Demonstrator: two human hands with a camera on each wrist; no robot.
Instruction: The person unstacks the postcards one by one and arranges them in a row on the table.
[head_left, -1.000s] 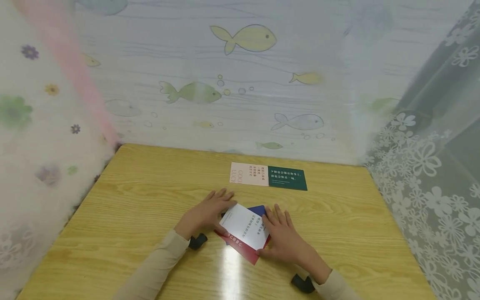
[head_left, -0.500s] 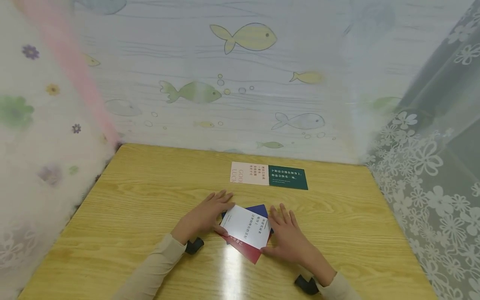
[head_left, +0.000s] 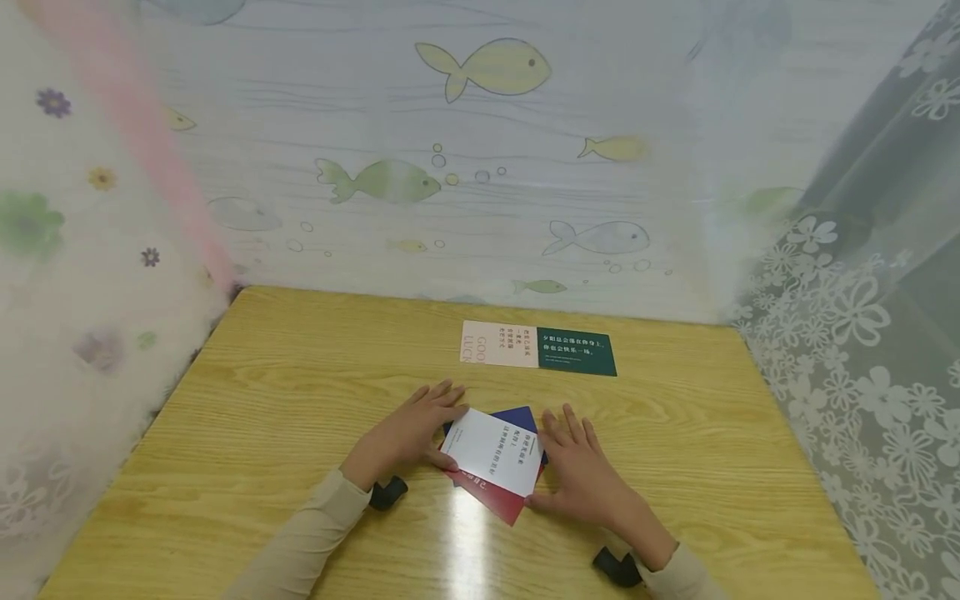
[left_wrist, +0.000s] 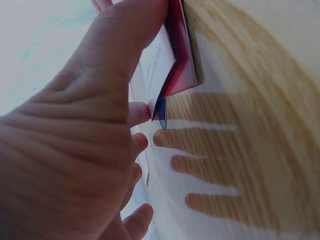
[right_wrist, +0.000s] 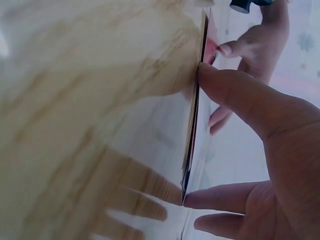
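Note:
A white card (head_left: 487,454) printed with vertical text lies on top of a red card (head_left: 491,498) and a blue card (head_left: 517,417), each turned at a different angle. My left hand (head_left: 405,433) holds the white card's left end, thumb at the near corner and index finger at the far one. In the left wrist view, the white card (left_wrist: 156,62) tilts over the red card (left_wrist: 181,55). My right hand (head_left: 588,479) is at the stack's right side, fingers spread and fairly straight. The right wrist view shows its thumb and index fingertip touching the stack's edge (right_wrist: 192,135).
Beyond the stack, a pink card (head_left: 498,343) and a dark green card (head_left: 576,352) lie side by side on the wooden table (head_left: 300,358). A fish-patterned curtain (head_left: 300,125) hangs at the back. Flowered lace (head_left: 855,317) borders the right.
My right hand has shifted slightly right, off the white card's printed end, so more of its text shows. The left hand barely moves. The far pair of cards stays put.

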